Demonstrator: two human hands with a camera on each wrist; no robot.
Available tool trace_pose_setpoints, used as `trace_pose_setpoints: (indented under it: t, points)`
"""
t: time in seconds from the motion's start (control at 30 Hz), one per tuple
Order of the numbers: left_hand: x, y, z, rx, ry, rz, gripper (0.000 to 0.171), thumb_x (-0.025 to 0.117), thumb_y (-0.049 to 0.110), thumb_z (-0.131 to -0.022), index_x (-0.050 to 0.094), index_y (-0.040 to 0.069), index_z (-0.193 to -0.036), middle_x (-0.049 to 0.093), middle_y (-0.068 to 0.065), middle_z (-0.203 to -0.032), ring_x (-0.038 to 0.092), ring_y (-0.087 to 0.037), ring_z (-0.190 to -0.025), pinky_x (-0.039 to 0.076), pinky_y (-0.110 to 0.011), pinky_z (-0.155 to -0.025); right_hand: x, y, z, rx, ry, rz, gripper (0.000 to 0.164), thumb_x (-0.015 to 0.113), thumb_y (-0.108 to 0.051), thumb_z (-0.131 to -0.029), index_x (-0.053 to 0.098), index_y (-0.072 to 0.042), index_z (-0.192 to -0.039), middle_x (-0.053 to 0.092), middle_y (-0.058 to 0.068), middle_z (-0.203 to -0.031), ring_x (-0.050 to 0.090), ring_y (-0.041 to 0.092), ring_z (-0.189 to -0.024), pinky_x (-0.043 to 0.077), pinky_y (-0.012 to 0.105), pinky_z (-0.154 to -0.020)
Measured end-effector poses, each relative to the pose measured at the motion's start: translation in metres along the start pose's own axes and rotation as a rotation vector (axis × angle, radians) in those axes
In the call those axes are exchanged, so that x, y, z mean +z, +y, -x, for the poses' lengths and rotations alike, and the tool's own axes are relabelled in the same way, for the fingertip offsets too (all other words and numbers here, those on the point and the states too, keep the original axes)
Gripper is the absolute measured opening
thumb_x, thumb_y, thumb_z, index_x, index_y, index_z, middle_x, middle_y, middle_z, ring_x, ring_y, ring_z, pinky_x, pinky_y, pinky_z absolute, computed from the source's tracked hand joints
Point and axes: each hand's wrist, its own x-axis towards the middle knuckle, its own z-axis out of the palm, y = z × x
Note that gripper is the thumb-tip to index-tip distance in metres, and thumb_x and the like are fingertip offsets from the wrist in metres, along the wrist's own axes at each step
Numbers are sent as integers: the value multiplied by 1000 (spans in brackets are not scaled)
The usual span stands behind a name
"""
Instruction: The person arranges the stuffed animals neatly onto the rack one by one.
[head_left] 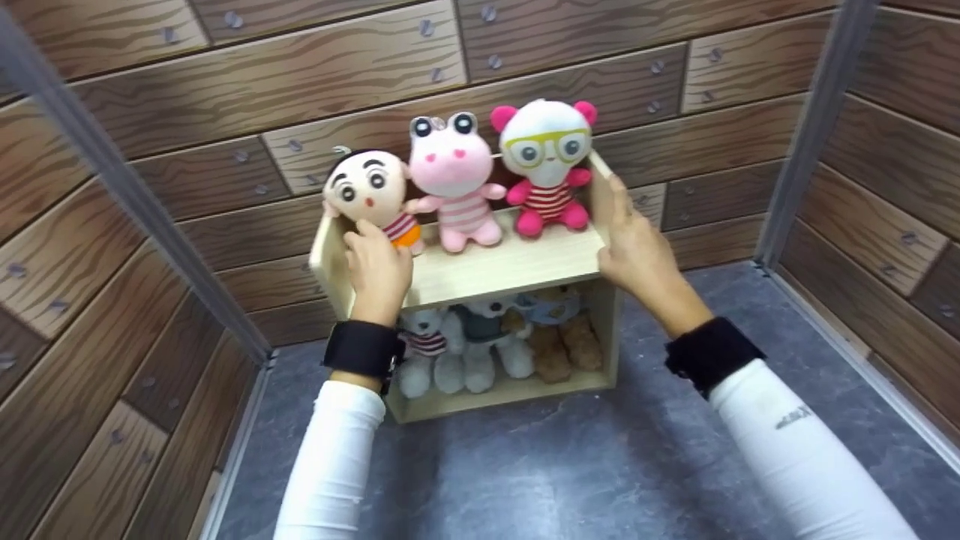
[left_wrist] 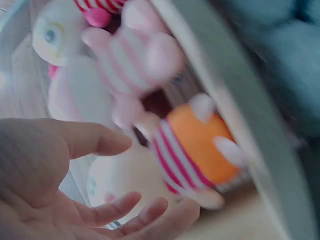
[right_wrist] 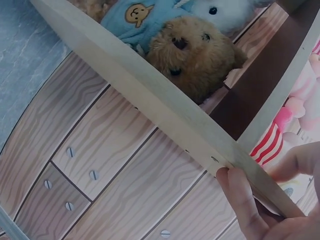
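A small two-tier wooden shelf (head_left: 517,256) stands on the floor. Along its top sit three plush toys: a boy doll (head_left: 367,187) in orange shorts, a pink striped plush (head_left: 454,169) with bulging eyes, and a panda plush (head_left: 547,150) with yellow glasses. My left hand (head_left: 381,266) is at the boy doll, its fingers loosely spread in the left wrist view; whether they touch the doll I cannot tell. With thumb and fingers on either side, my right hand (right_wrist: 280,200) grips the shelf's right side panel (right_wrist: 165,110).
Grey plush bears (head_left: 480,360) and a brown plush bear (head_left: 570,345) sit in the lower tier. Behind the shelf rises a wood-patterned wall (head_left: 300,97); similar walls flank both sides. Dark blue floor (head_left: 525,472) lies in front.
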Motion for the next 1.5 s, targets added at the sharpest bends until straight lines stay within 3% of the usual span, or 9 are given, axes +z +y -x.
trace_pose_setpoints:
  t: [0.1,0.2,0.3,0.4,0.67,0.87,1.13,1.5]
  points:
    - [6,-1,1,11,-40,34,67,65,9,-86,31,-11,-141,48,-34,-119,59,-46,-100,52,-51,-87,-7,13,6,11,49,2,99,58,2,-71,10,-9,-158,59,30,-87,58,45,-66,48,55,-54]
    - [11,5,-3,1,-87,91,90,64,12,-89,7,-6,-155,44,-38,-128,59,-46,-103,51,-51,-89,-12,22,11,15,83,7,99,58,1,-70,11,-7,-157,58,33,-89,57,47,-67,47,58,-56]
    - [14,11,-11,-36,-123,141,101,64,16,-93,-13,2,-157,41,-40,-134,57,-46,-109,48,-52,-95,-12,26,11,17,96,11,99,58,1,-69,12,-5,-156,58,35,-93,58,50,-70,47,59,-57]
    - [16,12,-18,-77,-135,164,104,62,21,-96,-22,7,-156,43,-39,-133,56,-45,-114,46,-51,-98,-8,25,9,2,107,7,98,57,1,-68,13,-5,-156,58,36,-95,58,51,-70,46,60,-57]
    - [14,6,-33,-109,-73,298,92,57,22,-100,-13,8,-159,44,-39,-132,51,-44,-124,40,-47,-109,0,15,5,-28,98,-2,98,57,2,-68,13,-7,-156,58,31,-87,58,48,-67,46,58,-55]
    - [12,1,-38,-86,-1,327,86,57,20,-101,-5,12,-160,46,-39,-130,53,-45,-119,42,-48,-105,0,10,4,-27,82,-1,99,57,2,-69,13,-7,-156,59,34,-93,59,49,-70,47,58,-57]
    - [6,-8,-41,-109,62,280,78,58,22,-101,8,27,-160,43,-34,-131,58,-44,-108,49,-51,-94,2,1,0,-44,59,6,99,59,1,-69,12,-8,-156,59,36,-101,60,49,-72,49,59,-60]
    - [7,-10,-42,-42,48,222,74,57,23,-102,12,27,-160,48,-29,-126,59,-43,-104,49,-51,-90,2,0,0,-52,71,-2,98,58,2,-69,13,-8,-155,59,38,-106,60,49,-70,48,59,-58]
